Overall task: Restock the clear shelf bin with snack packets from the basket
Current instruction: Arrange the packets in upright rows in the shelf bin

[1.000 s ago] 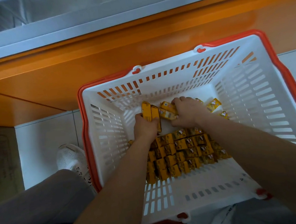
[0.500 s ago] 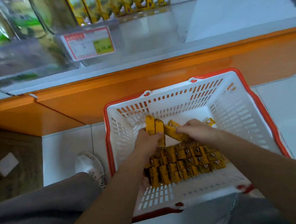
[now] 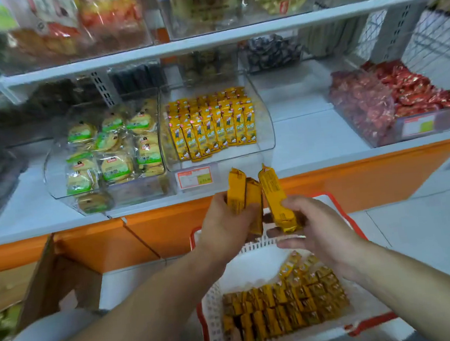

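Head view: left grip (image 3: 224, 223) clamped on 2 yellow snack packets (image 3: 241, 193), right grip (image 3: 315, 224) curled round 1 more packet (image 3: 274, 193), all held over the basket (image 3: 213, 305), below the shelf (image 3: 298, 140). Carry step, I'd say. Next: reach up and stand them upright in the clear bin (image 3: 265, 127), front row.

Gripping two yellow foil snack packets (image 3: 238, 194) in bare left hand (image 3: 222, 226). Pinching third yellow packet (image 3: 274, 193) in bare right hand (image 3: 317, 228), just beside.
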